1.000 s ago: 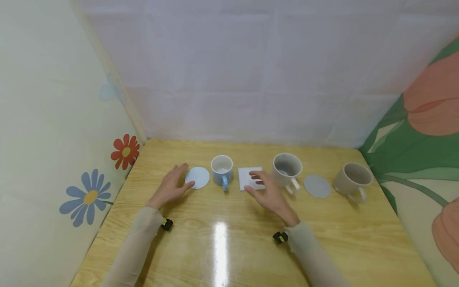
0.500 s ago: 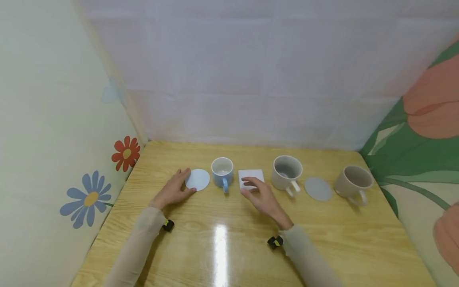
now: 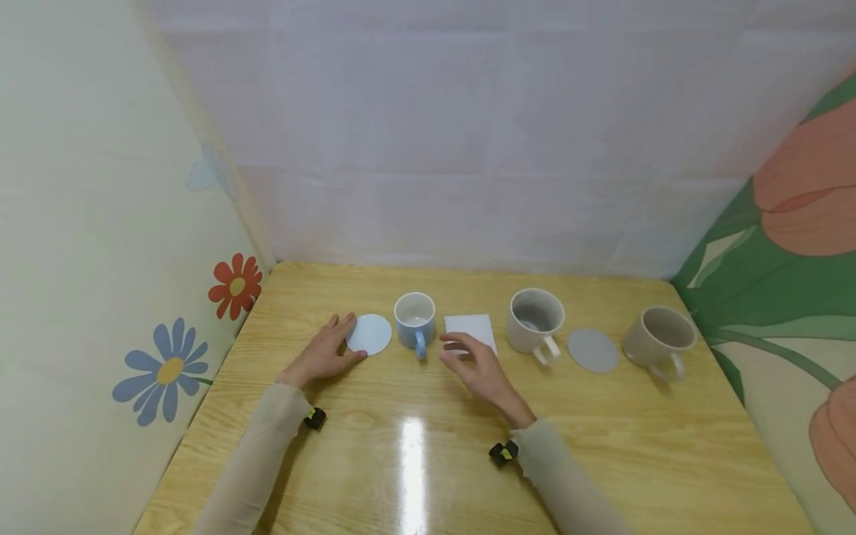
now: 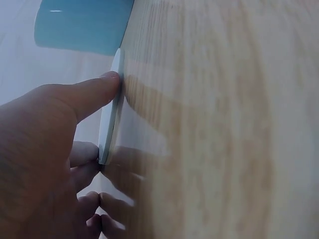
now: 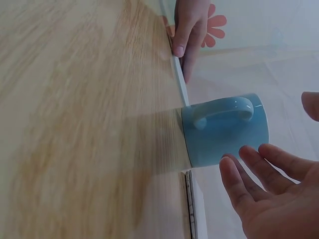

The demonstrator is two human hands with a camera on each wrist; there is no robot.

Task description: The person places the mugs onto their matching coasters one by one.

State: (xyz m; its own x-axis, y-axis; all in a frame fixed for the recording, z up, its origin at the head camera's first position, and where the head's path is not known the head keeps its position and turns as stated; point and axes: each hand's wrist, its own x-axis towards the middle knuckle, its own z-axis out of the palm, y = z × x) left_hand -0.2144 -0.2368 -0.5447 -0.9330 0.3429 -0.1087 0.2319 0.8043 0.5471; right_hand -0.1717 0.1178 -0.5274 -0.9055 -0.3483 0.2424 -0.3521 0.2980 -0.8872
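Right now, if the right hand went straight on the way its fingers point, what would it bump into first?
The right hand would most likely meet the blue cup first: it stands just ahead, though the gap between them is hard to judge.

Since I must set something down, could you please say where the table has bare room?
Bare table lies between left sleeve and right sleeve, and between right sleeve and rightmost mug. It's crowded around the blue mug: left hand, right hand, light-blue coaster and square coaster flank it.
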